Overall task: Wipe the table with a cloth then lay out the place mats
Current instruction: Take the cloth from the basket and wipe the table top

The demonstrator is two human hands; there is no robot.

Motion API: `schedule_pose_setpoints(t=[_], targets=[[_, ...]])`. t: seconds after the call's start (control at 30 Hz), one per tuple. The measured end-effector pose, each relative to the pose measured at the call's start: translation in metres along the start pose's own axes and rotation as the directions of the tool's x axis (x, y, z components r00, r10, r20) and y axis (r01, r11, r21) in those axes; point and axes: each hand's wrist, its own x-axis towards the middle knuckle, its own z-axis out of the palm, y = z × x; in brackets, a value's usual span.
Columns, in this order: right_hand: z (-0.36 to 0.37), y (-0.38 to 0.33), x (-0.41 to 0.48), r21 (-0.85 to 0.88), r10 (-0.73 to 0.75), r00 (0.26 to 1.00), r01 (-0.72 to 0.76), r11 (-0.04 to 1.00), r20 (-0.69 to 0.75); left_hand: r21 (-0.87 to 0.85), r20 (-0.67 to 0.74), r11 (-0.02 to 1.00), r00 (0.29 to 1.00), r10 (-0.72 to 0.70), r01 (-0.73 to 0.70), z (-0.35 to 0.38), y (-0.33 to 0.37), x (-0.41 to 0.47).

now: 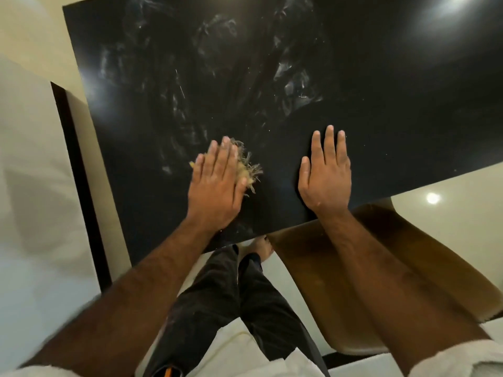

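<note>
A glossy black table point(381, 104) fills the upper part of the head view, with pale smeared streaks across its middle. My left hand point(217, 183) lies flat, palm down, pressing a frayed beige cloth point(249, 168) against the tabletop near the front edge; only the cloth's stringy right fringe shows past my fingers. My right hand point(325, 172) rests flat on the bare table to the right, fingers together, holding nothing. No place mats are in view.
A brown chair point(313, 268) stands under the table's front right edge, partly behind my right forearm. My dark-trousered legs and a bare foot point(258, 248) are below. A dark-edged pale panel point(79, 164) runs along the table's left side. Ceiling lights glare on the tabletop.
</note>
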Motion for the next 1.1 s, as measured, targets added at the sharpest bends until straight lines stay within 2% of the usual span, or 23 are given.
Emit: schedule_pose_setpoints(t=[0.13, 0.23, 0.33, 0.4, 0.47, 0.57, 0.63, 0.73, 0.8, 0.87, 1.0, 1.1], targets=[[0.002, 0.001, -0.001, -0.015, 0.034, 0.999, -0.035, 0.999, -0.035, -0.017, -0.084, 0.999, 0.996, -0.040, 0.038, -0.019, -0.003, 0.070], [0.004, 0.002, -0.003, 0.005, 0.090, 0.993, -0.090, 0.996, -0.072, 0.006, -0.103, 0.999, 0.994, 0.048, -0.048, -0.023, 0.036, 0.096], [0.004, 0.003, -0.002, 0.028, 0.098, 0.992, -0.096, 0.995, -0.084, 0.035, -0.058, 0.981, 0.979, 0.194, -0.192, -0.013, 0.061, 0.059], [0.003, 0.004, -0.002, 0.035, 0.095, 0.992, -0.092, 0.995, -0.079, 0.029, -0.006, 0.979, 0.979, 0.202, -0.201, -0.005, 0.053, 0.010], [0.001, 0.003, -0.002, 0.035, 0.097, 0.993, -0.095, 0.995, -0.071, 0.026, 0.047, 0.993, 0.992, 0.116, -0.117, 0.002, 0.027, -0.039], [0.000, 0.001, -0.003, 0.027, 0.106, 0.992, -0.104, 0.994, -0.064, 0.014, 0.062, 0.996, 0.994, -0.092, 0.091, 0.006, -0.027, -0.082], [0.000, 0.000, -0.003, 0.019, 0.105, 0.993, -0.104, 0.994, -0.055, -0.004, 0.051, 0.979, 0.978, -0.203, 0.204, 0.004, -0.047, -0.074], [-0.001, -0.001, -0.003, 0.014, 0.103, 0.993, -0.103, 0.995, -0.058, -0.045, -0.032, 0.963, 0.963, -0.268, 0.266, -0.003, -0.040, -0.028], [0.000, -0.002, -0.004, 0.015, 0.106, 0.993, -0.106, 0.994, -0.056, -0.043, -0.076, 0.969, 0.966, -0.247, 0.245, -0.005, -0.019, -0.001], [0.001, -0.001, -0.004, 0.015, 0.106, 0.993, -0.105, 0.994, -0.054, -0.033, -0.081, 0.988, 0.985, -0.150, 0.148, -0.001, 0.013, 0.006], [0.001, -0.001, -0.005, 0.022, 0.100, 0.993, -0.099, 0.995, -0.057, -0.052, 0.038, 0.996, 0.996, 0.078, -0.076, 0.019, 0.063, -0.050], [0.002, -0.001, -0.006, 0.020, 0.097, 0.993, -0.096, 0.995, -0.064, -0.053, 0.094, 0.998, 0.994, 0.048, -0.043, 0.033, 0.040, -0.104]])
